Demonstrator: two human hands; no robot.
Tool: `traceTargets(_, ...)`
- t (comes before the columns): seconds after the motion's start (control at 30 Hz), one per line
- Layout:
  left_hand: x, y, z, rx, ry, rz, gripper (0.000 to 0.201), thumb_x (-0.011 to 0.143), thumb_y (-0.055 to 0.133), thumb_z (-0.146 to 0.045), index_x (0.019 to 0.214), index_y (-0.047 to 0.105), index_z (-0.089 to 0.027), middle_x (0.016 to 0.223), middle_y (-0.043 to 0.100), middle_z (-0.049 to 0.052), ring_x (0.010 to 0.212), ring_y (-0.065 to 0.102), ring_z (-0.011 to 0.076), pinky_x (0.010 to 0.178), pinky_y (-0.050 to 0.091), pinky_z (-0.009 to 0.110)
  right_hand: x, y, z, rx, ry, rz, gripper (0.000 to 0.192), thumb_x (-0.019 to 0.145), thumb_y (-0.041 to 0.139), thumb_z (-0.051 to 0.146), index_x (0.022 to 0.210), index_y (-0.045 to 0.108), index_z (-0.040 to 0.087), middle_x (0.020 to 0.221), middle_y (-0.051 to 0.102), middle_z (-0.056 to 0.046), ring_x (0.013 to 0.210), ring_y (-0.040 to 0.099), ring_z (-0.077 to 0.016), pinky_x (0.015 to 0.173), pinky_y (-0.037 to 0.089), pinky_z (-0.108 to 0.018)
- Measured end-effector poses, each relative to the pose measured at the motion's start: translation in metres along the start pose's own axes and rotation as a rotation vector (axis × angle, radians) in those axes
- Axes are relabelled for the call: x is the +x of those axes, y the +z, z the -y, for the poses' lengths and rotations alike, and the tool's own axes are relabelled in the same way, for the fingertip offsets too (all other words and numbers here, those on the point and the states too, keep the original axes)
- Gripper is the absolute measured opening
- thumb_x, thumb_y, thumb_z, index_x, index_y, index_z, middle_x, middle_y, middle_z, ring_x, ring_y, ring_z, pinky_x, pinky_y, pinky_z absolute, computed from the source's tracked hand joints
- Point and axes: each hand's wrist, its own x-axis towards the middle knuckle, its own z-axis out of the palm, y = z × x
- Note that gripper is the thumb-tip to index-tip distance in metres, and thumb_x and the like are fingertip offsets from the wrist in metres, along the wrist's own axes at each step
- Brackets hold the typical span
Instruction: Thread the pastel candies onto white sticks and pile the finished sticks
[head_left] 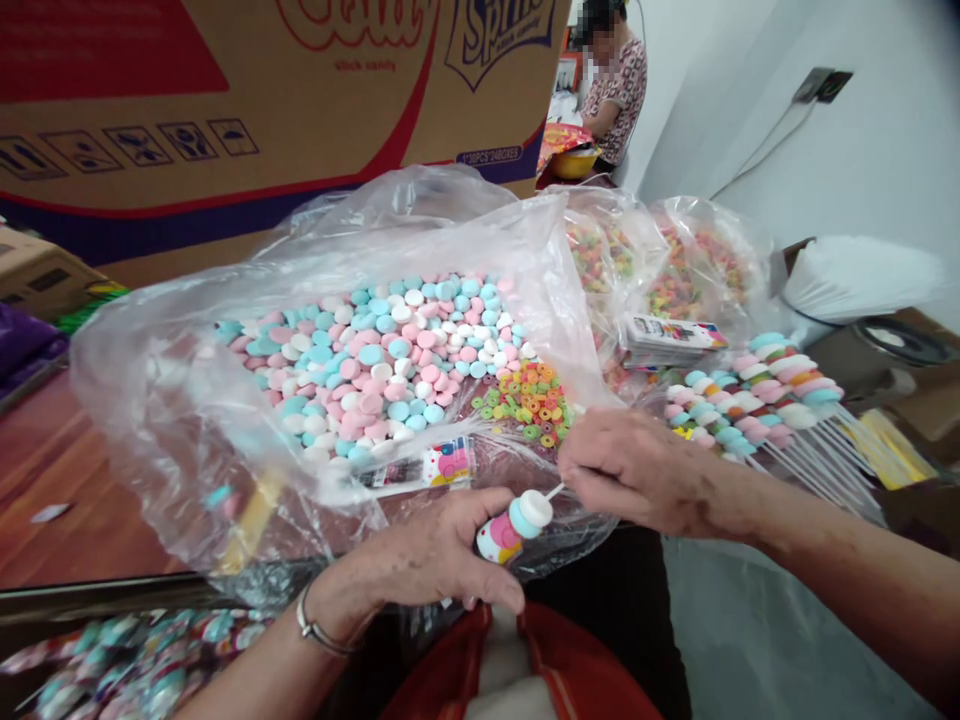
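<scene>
Head view: low in the frame's centre, the left hand (431,555) grips a candy stick (516,523) stacked with sweets. The right hand (637,468) pinches its thin white end. Above them lies an open bag (187,400) of pastel candies (375,360); finished sticks (757,400) pile at right.

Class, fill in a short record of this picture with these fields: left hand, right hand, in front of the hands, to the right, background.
left hand: left hand grips a candy skewer of stacked round sweets
right hand: right hand pinches the skewer's thin white stick at its tip
in front of the hands: open clear plastic bag holding pink, blue and white tablet candies and a small heap of coloured ring candies
to the right: finished candy sticks lying in a pile
background: printed cardboard box; another person seated far back
</scene>
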Motion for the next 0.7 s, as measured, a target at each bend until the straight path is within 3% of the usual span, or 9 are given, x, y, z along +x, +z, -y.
traceTargets(0.13, 0.003, 0.006, -0.001, -0.079, 0.022, 0.029, 0.044, 0.062, 0.086, -0.036, 0.088, 0.054, -0.018, 0.062, 0.058, -0.008, 0.049, 0.053, 0.0083, 0.044, 0.041, 0.017, 0.004, 0.01, -0.005, 0.054, -0.125, -0.034, 0.025, 0.096, 0.042, 0.018, 0.077, 0.058, 0.015, 0.073, 0.056, -0.003, 0.072, 0.047, -0.014, 0.07, 0.036, -0.025)
traceTargets(0.3, 0.013, 0.014, -0.003, -0.219, 0.014, 0.046, 0.052, 0.058, 0.088, -0.03, 0.093, 0.049, -0.021, 0.063, 0.06, -0.008, 0.046, 0.054, 0.009, 0.04, 0.041, 0.017, 0.005, 0.013, -0.012, 0.057, -0.151, -0.046, 0.026, 0.096, 0.041, 0.018, 0.076, 0.057, 0.015, 0.072, 0.054, -0.002, 0.07, 0.045, -0.0139, 0.068, 0.035, -0.026)
traceTargets(0.4, 0.015, 0.014, -0.005, -0.194, 0.03, -0.018, 0.054, 0.06, 0.087, -0.031, 0.098, 0.051, -0.021, 0.062, 0.057, -0.009, 0.047, 0.05, 0.0082, 0.04, 0.038, 0.016, 0.004, 0.009, -0.012, 0.023, -0.191, -0.035, 0.025, 0.096, 0.042, 0.018, 0.076, 0.057, 0.016, 0.072, 0.055, -0.002, 0.071, 0.045, -0.0143, 0.07, 0.034, -0.027)
traceTargets(0.57, 0.005, 0.008, -0.001, -0.107, 0.024, -0.077, 0.052, 0.065, 0.084, -0.039, 0.103, 0.055, -0.018, 0.067, 0.055, -0.007, 0.053, 0.046, 0.0091, 0.047, 0.038, 0.02, -0.001, 0.0, -0.015, -0.076, -0.123, -0.079, 0.024, 0.094, 0.042, 0.014, 0.077, 0.058, 0.015, 0.072, 0.056, -0.002, 0.07, 0.044, -0.0141, 0.07, 0.033, -0.028)
traceTargets(0.7, -0.002, 0.008, -0.002, 0.069, 0.176, -0.194, 0.044, 0.072, 0.079, -0.043, 0.104, 0.062, -0.018, 0.087, 0.06, -0.002, 0.072, 0.05, 0.0141, 0.062, 0.041, 0.023, -0.003, 0.001, -0.016, -0.078, -0.093, -0.101, 0.024, 0.093, 0.044, 0.014, 0.073, 0.058, 0.015, 0.071, 0.055, -0.002, 0.07, 0.044, -0.0139, 0.069, 0.032, -0.028)
